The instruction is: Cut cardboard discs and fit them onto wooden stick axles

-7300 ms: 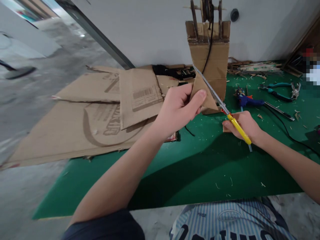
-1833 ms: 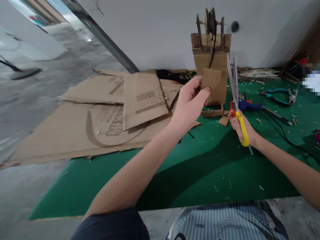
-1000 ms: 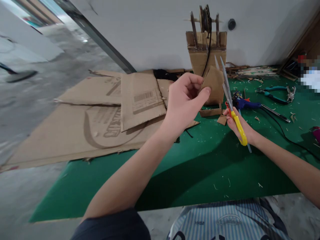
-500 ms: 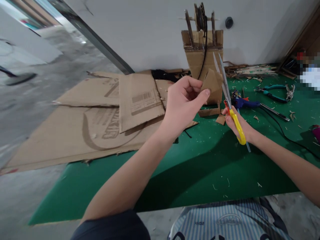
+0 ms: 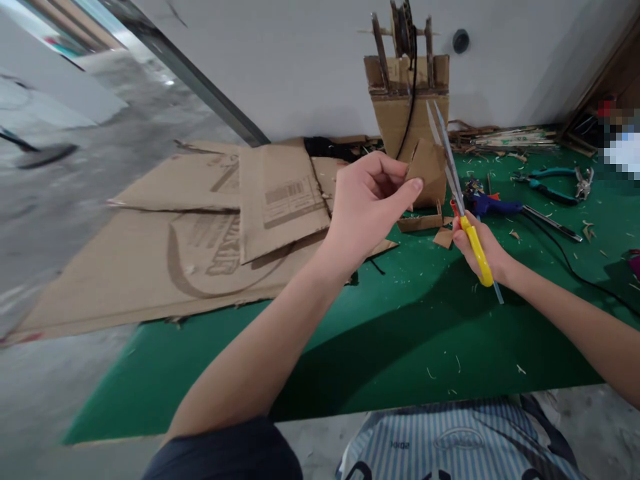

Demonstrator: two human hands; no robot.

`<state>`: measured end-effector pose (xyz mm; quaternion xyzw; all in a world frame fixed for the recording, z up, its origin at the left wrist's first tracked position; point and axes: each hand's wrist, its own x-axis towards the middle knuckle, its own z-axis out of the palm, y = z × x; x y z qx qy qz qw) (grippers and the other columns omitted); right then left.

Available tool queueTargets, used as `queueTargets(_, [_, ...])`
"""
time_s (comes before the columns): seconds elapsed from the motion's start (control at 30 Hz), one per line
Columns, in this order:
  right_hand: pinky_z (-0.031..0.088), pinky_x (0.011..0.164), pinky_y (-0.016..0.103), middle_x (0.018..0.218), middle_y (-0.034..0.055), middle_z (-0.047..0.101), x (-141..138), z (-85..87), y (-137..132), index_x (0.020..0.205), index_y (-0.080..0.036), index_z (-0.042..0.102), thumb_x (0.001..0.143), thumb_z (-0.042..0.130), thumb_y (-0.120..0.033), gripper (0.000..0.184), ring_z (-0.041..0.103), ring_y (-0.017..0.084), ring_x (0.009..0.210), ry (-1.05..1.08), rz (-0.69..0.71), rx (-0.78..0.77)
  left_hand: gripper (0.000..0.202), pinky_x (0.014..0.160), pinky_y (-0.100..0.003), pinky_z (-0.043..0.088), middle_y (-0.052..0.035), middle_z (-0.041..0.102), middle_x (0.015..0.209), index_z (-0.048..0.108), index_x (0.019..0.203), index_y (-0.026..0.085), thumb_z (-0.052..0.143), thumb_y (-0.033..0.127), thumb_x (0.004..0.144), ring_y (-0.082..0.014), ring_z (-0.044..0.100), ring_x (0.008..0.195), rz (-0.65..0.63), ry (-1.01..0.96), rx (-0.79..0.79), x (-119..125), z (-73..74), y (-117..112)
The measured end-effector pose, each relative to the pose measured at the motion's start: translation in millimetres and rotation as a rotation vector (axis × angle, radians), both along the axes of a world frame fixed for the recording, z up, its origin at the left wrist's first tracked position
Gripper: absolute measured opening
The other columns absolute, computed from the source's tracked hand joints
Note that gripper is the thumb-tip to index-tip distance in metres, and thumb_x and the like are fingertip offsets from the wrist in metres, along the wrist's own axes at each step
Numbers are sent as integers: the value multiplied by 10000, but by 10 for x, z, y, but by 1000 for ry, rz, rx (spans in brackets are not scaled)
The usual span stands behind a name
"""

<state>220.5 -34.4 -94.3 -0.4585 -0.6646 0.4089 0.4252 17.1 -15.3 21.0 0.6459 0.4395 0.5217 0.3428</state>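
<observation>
My left hand [image 5: 367, 203] pinches a small piece of brown cardboard [image 5: 429, 171] between thumb and fingers and holds it up above the green mat [image 5: 380, 340]. My right hand [image 5: 481, 250] grips yellow-handled scissors [image 5: 460, 193]. Their blades point up and slightly apart, right at the cardboard piece's right edge. Behind both stands a tall cardboard tower [image 5: 407, 100] with wooden sticks and a black cord on top.
Large flattened cardboard sheets [image 5: 200, 227] lie at the left. Cardboard offcuts [image 5: 425, 223] lie below the held piece. A blue glue gun [image 5: 493, 205], teal pliers [image 5: 557, 183] and a pile of wooden sticks [image 5: 505, 137] are at the right, with a black cable [image 5: 580, 270].
Since the oldest frame the cardboard piece was cut smaller and offcuts dropped to the mat. The scissors swung upright. In the last second my hands barely moved, blades staying at the piece's edge.
</observation>
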Motion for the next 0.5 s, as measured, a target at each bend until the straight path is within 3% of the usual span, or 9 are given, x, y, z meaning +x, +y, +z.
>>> queueTargets(0.13, [397,628,327,853,-11,529,-4,-44,14,948,-245,530,929,577,-715,473,483,127,688,5,-10,30,172,516,-250,428,30,593,642,624,760,211,755,144,851,-96,542,562,-19,-21,-23,-3,7,-5])
queueTargets(0.3, [414,649,334,877,0,537,-16,-86,24,922,-244,552,930,567,-730,486,513,137,710,29,-21,29,181,498,-251,425,38,551,613,625,766,219,776,207,866,-96,529,545,-39,-46,-14,-8,-13,17])
queueTargets(0.5, [450,692,349,873,7,525,-64,16,-14,893,-245,553,909,606,-722,481,530,155,744,68,-39,20,173,500,-261,427,27,542,632,611,756,226,756,197,845,-96,490,542,-71,-66,-15,4,-44,24])
